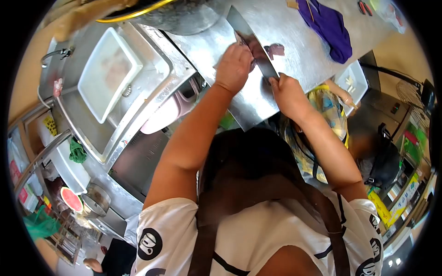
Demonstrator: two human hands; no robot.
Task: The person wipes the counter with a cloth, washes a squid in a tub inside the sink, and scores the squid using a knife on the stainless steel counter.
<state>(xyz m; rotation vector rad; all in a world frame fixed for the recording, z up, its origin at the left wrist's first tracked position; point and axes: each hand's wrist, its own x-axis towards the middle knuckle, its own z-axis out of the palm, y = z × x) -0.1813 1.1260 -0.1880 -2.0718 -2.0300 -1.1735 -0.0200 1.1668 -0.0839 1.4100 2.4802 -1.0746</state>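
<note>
My right hand [289,97] is closed around the handle end of a large kitchen knife [247,34], its broad blade slanting away across the steel table [255,99]. Against the left side of the blade, my left hand [234,68] presses down with bent fingers on a dark reddish piece of meat, mostly covered by the hand. A cut piece of meat [276,50] lies on the steel just right of the blade. How far the edge has gone into the held meat is hidden.
Left of the table is a steel sink [168,69] with a white plastic tray [133,71]. A large yellow-rimmed pot [184,20] stands at the far edge. A purple cloth [329,32] lies at right. Another person's hand [341,95] is by a white tub [361,76].
</note>
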